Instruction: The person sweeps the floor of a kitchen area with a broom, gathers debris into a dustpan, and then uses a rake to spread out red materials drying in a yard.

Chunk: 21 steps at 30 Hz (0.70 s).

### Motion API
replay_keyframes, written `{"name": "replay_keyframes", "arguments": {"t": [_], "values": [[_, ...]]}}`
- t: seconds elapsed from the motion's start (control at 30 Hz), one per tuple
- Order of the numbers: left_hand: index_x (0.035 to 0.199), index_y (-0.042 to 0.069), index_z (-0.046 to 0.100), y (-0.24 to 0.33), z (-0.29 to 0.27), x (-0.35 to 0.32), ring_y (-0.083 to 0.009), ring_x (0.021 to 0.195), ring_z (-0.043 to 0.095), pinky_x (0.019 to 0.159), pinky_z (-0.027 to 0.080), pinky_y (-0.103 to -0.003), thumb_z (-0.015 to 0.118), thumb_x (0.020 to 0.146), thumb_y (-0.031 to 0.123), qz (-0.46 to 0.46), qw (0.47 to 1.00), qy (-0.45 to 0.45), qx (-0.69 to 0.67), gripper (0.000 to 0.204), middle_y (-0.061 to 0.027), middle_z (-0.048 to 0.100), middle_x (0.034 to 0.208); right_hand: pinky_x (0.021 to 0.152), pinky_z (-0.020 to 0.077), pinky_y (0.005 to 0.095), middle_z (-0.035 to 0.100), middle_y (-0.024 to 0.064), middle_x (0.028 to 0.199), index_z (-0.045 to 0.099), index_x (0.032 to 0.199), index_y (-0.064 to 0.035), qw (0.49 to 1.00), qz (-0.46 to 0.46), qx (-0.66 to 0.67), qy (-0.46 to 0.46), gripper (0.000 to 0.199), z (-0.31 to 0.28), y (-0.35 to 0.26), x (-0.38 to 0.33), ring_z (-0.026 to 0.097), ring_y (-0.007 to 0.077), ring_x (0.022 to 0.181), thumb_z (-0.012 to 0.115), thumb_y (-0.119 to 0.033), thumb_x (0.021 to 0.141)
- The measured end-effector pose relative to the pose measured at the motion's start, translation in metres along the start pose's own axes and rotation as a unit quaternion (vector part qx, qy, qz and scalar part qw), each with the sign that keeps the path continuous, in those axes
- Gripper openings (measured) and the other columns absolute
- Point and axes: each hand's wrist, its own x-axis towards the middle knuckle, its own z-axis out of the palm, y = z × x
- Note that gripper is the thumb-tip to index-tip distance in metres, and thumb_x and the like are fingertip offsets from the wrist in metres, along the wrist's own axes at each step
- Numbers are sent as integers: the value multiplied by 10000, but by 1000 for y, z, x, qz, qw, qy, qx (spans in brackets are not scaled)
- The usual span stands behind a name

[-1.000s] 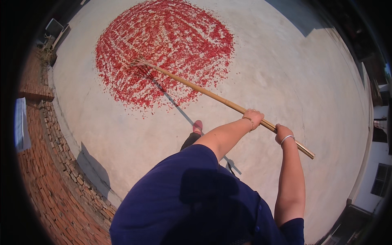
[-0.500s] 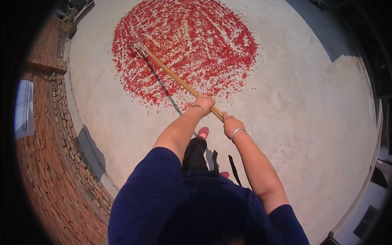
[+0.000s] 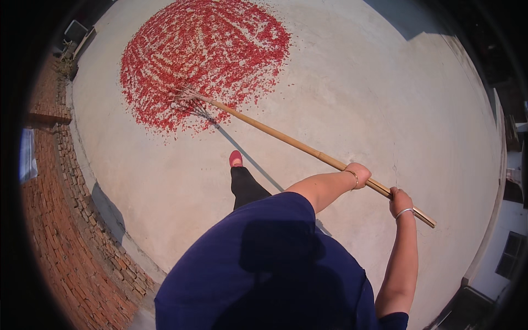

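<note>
Head view: rake [image 3: 297,144] lies across mid-frame; long bamboo handle, wire tines at the far end; the tines rest in the near edge of the red chillies [image 3: 203,60], which are spread in a thin round patch on the concrete floor [image 3: 357,99].

Long axis runs diagonally, from tines at upper left to butt end at lower right; the head points away from the person, toward the brick wall [image 3: 49,181] side; the butt sticks out just past the right hand.

Left hand [image 3: 358,175] is wrapped round the handle, fingers closed on it; right hand [image 3: 400,201] likewise closed on the handle, nearer the butt; a bangle on each wrist. A foot in a red shoe [image 3: 235,158] stands between body and patch, under the handle line.

Risks, as judged: too steep or too hard a pull could drag chillies out of the patch onto bare concrete, a few strays already lie at the near rim; tines pressed down might crush or snag pods; a step forward could tread on the spread; both hands sit near one end, so leverage on the far head is poor and it may skid sideways.
</note>
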Motion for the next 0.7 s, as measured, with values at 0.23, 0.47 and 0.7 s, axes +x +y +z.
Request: {"name": "replay_keyframes", "arguments": {"t": [0.23, 0.47, 0.7], "values": [[873, 88, 626, 214, 61, 52, -272, 827, 612, 695, 487, -382, 568, 716, 72, 171, 981, -94, -19, 168, -109, 634, 836, 695, 427, 420, 587, 88, 797, 579, 814, -116, 988, 148, -34, 7, 122, 18, 176, -149, 568, 287, 783, 552, -31, 730], [875, 110, 626, 95, 34, 76, -260, 848, 608, 696, 486, -372, 562, 707, 56, 100, 986, -130, 14, 188, -88, 635, 864, 717, 433, 423, 588, 83, 860, 567, 857, -122, 991, 124, -29, -44, 82, 20, 99, -44, 576, 272, 832, 521, -111, 791], [873, 111, 667, -200, -101, 23, -244, 848, 625, 700, 505, -345, 575, 723, 53, -110, 986, -70, 108, 185, -89, 651, 901, 744, 463, 394, 567, 90, 952, 480, 986, -90, 995, -55, -37, -69, 142, -46, -149, 170, 589, 254, 882, 432, -138, 862]]}}
